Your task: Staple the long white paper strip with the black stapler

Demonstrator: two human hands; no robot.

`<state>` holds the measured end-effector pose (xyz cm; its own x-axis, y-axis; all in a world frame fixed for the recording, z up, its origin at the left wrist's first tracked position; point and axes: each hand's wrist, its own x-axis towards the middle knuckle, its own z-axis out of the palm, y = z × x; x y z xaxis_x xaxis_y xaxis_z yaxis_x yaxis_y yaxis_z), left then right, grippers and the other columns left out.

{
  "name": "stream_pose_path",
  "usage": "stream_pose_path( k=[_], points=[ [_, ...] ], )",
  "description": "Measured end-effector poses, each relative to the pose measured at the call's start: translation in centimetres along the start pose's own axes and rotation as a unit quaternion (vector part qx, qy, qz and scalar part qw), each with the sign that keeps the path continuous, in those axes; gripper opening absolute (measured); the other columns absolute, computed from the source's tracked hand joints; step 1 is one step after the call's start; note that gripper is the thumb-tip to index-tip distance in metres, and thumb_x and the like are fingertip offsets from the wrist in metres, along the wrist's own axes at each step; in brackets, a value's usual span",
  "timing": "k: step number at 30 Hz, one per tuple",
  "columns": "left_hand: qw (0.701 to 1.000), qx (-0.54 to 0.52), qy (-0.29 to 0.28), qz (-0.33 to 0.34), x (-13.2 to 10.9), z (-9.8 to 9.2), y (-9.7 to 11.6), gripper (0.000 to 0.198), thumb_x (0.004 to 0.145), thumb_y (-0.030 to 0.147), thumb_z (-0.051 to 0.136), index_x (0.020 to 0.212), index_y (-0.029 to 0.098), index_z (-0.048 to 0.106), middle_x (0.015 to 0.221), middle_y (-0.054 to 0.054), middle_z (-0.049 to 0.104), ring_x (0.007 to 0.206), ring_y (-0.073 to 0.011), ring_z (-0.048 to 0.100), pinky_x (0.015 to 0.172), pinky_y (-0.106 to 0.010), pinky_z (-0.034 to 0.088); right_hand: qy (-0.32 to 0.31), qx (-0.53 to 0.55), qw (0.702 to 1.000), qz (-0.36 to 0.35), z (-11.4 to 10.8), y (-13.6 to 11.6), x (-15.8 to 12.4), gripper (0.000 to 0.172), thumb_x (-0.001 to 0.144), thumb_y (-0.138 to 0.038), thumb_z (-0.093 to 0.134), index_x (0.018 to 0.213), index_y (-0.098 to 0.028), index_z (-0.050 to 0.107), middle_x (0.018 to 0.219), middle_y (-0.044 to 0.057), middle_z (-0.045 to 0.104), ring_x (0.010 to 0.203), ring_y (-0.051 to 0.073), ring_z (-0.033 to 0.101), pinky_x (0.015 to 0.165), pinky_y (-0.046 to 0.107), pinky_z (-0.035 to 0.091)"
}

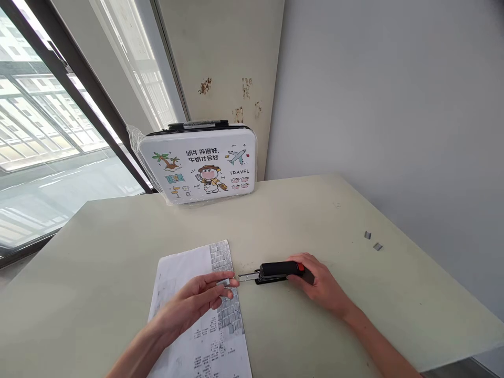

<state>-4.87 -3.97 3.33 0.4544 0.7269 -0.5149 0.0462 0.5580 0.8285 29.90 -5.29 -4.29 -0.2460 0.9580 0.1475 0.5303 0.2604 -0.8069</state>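
White case (199, 167) beyond paper (183, 269), left hand (197, 298) pinching staples (224, 282), right hand (322, 283) gripping stapler (274, 269)

One left hand (197, 299) and one right hand (319, 283): I count two. Staple strips (367, 234): three on my remote view. Stapler (275, 269): one. Suitcase (179, 157): one. Table (307, 220): one. Paper (181, 270): one top sheet; any below I cannot count.

The left hand (199, 297) partly hides a small silver staple strip (225, 282); tiny print (214, 355) on the white paper sheet (181, 270) escapes me.
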Motion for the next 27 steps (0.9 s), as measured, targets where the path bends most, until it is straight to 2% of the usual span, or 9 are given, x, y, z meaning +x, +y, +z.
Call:
stream_pose_path(
  k=[4,8,10,13,15,18,20,23,27],
  points=[
    [1.000,-0.001,-0.012,0.025,0.5,0.8,-0.2,0.053,0.092,0.054,0.073,0.131,0.019,0.069,0.127,-0.015,0.070,0.093,-0.0205,0.067,0.072,-0.030,0.049,0.001,-0.001,1.000,0.001,-0.1,-0.2,0.0,0.026,0.102,-0.050,0.057,0.121,-0.032,0.063,0.119,0.005,0.070,0.109,0.025,0.063,0.097,0.043,0.054],
    [0.998,0.062,-0.013,0.030,1.0,1.6,0.0,0.056,0.097,0.063,0.061,0.127,0.016,0.069,0.103,-0.011,0.072,0.068,-0.0147,0.060,0.053,-0.027,0.036,0.001,0.000,1.000,-0.001,-0.1,-0.2,0.0,0.026,0.102,-0.049,0.058,0.121,-0.032,0.063,0.118,0.004,0.070,0.108,0.025,0.063,0.096,0.043,0.054],
    [0.996,0.083,-0.017,0.037,1.2,2.0,0.2,0.055,0.098,0.063,0.059,0.124,0.016,0.070,0.090,-0.006,0.068,0.062,-0.0116,0.052,0.052,-0.027,0.032,0.000,-0.002,1.000,0.002,-0.1,-0.2,0.0,0.025,0.102,-0.049,0.058,0.121,-0.032,0.063,0.119,0.004,0.070,0.109,0.025,0.062,0.097,0.043,0.054],
    [0.994,0.098,0.002,0.057,1.5,2.2,0.2,0.051,0.097,0.061,0.062,0.125,0.019,0.070,0.085,-0.001,0.060,0.063,-0.0103,0.046,0.056,-0.026,0.034,-0.002,-0.003,1.000,0.004,-0.1,-0.2,0.0,0.025,0.102,-0.048,0.058,0.121,-0.032,0.062,0.119,0.004,0.070,0.109,0.025,0.062,0.097,0.043,0.053],
    [0.990,0.122,0.019,0.067,1.9,2.3,0.1,0.050,0.097,0.059,0.061,0.128,0.021,0.070,0.082,0.000,0.058,0.066,-0.0113,0.047,0.059,-0.026,0.038,-0.001,-0.003,1.000,0.002,-0.1,-0.2,0.0,0.025,0.103,-0.049,0.057,0.121,-0.032,0.063,0.119,0.005,0.069,0.109,0.025,0.062,0.097,0.043,0.053],
    [0.976,0.191,0.040,0.101,2.5,2.3,-0.3,0.048,0.101,0.057,0.054,0.131,0.022,0.069,0.084,-0.001,0.064,0.069,-0.0138,0.053,0.064,-0.027,0.046,0.002,-0.009,1.000,-0.002,-0.2,-0.2,0.0,0.026,0.102,-0.050,0.057,0.120,-0.032,0.063,0.118,0.005,0.070,0.109,0.026,0.062,0.097,0.044,0.054],
    [0.949,0.269,0.074,0.149,3.0,2.4,-0.8,0.045,0.104,0.053,0.049,0.133,0.024,0.068,0.087,-0.002,0.069,0.072,-0.0161,0.060,0.067,-0.029,0.051,0.001,-0.013,1.000,-0.001,-0.2,-0.2,0.1,0.025,0.102,-0.050,0.057,0.119,-0.032,0.064,0.117,0.005,0.070,0.109,0.026,0.062,0.096,0.043,0.054],
    [0.873,0.400,0.132,0.245,3.6,2.3,-1.7,0.035,0.108,0.045,0.045,0.128,0.028,0.068,0.094,-0.001,0.074,0.084,-0.0184,0.069,0.077,-0.031,0.056,-0.001,-0.014,1.000,0.002,-0.2,-0.3,0.1,0.025,0.103,-0.050,0.056,0.119,-0.032,0.063,0.117,0.005,0.070,0.109,0.025,0.062,0.096,0.043,0.054],
    [0.781,0.488,0.148,0.360,4.3,1.8,-3.0,0.028,0.110,0.036,0.045,0.125,0.028,0.067,0.110,0.000,0.076,0.098,-0.0181,0.073,0.084,-0.029,0.058,-0.004,-0.013,1.000,-0.001,-0.3,-0.3,0.2,0.026,0.103,-0.050,0.056,0.120,-0.032,0.063,0.119,0.005,0.070,0.110,0.025,0.062,0.097,0.043,0.055]
  ],
)
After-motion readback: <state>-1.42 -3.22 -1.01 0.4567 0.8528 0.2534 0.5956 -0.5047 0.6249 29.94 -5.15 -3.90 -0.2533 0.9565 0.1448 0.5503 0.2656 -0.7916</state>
